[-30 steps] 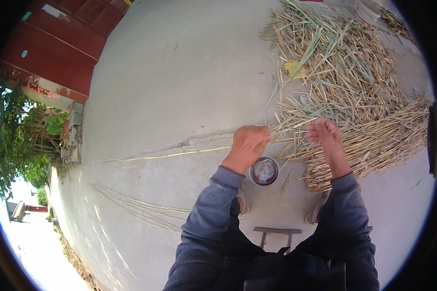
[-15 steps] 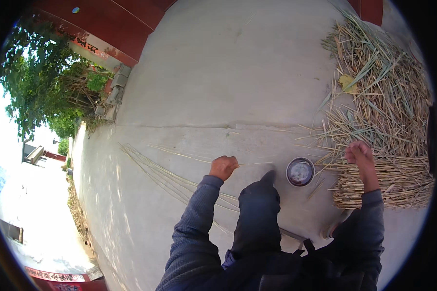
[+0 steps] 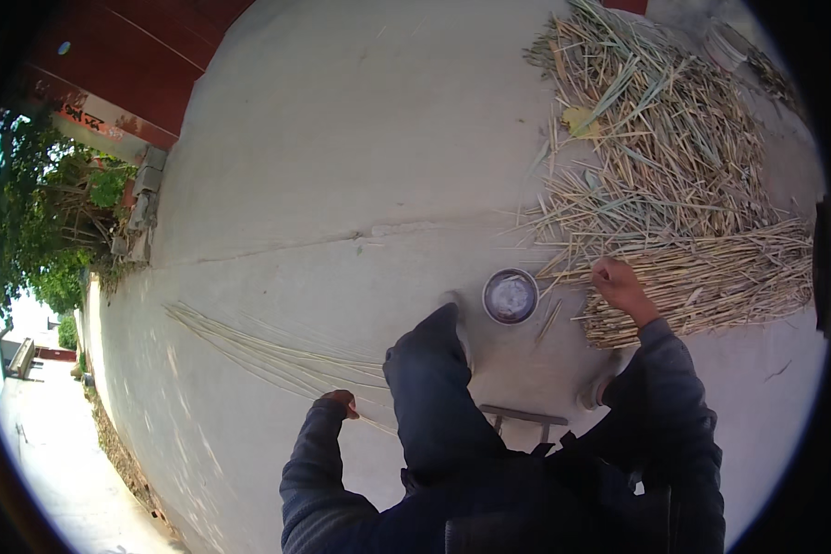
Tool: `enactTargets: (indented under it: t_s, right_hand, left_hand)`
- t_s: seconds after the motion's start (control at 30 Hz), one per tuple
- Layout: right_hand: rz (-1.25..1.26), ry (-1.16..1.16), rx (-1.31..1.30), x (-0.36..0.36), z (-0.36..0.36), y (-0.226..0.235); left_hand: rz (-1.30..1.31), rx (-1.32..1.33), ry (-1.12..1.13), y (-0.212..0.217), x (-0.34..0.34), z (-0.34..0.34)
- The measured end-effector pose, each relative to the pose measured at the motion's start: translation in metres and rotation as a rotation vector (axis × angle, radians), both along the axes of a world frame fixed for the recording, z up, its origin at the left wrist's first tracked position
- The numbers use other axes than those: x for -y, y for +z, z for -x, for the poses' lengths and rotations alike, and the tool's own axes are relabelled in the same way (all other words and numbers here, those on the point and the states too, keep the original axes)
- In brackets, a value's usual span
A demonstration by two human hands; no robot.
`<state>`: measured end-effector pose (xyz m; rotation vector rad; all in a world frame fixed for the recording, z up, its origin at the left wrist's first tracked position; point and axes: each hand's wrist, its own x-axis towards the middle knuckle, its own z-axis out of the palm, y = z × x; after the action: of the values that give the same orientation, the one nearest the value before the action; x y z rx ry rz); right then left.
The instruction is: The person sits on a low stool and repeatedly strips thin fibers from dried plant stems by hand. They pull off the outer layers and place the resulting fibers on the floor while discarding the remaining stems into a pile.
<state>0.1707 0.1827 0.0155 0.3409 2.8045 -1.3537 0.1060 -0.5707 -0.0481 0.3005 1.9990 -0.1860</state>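
Note:
Low at the left, my left hand (image 3: 343,403) is closed over the near edge of a loose fan of long, thin pale stalks (image 3: 249,348); one stalk sticks out beneath its fingers. My right hand (image 3: 619,284) is held over the left end of a neat bundle of dry reed-like stalks (image 3: 711,282). Its fingers are curled together, and whatever they may hold is too small to make out. Between my feet, left of the right hand, stands a round metal bowl (image 3: 511,296) with something whitish inside.
A large heap of cut dry stalks (image 3: 660,138) with a yellow leaf (image 3: 580,122) lies beyond the bundle. A low stool (image 3: 524,415) is between my legs. Red doors (image 3: 129,55) and a leafy tree (image 3: 37,212) stand at the far left of the concrete floor (image 3: 360,138).
My left hand has moved down and left to the fanned stalks with the thin stalk it held out before. My right hand stays over the bundle. The whole view has swung to the right.

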Motion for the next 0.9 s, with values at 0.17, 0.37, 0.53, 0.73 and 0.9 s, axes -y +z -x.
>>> enactTargets:
  t_s: [0.17, 0.37, 0.53, 0.73, 0.9]
  right_hand:
    - [-0.107, 0.138, 0.047, 0.009, -0.039, -0.05]
    - [-0.176, -0.07, 0.278, 0.004, -0.077, -0.112]
    - [-0.188, -0.191, 0.47, 0.005, -0.077, -0.136]
    - [0.576, -0.453, 0.513, 0.03, -0.065, -0.191]
    - [0.665, -0.517, 0.273, 0.089, -0.02, -0.254]
  left_hand:
    - [-0.145, -0.464, -0.04, 0.043, -0.109, 0.13]
    - [-0.523, -0.72, -0.37, 0.098, -0.357, 0.243]
    - [-0.704, -0.478, -0.419, 0.032, -0.496, 0.194]
    - [-0.638, -0.313, -0.491, -0.093, -0.503, 0.102]
    - [-0.633, -0.273, -0.43, -0.145, -0.478, 0.079]
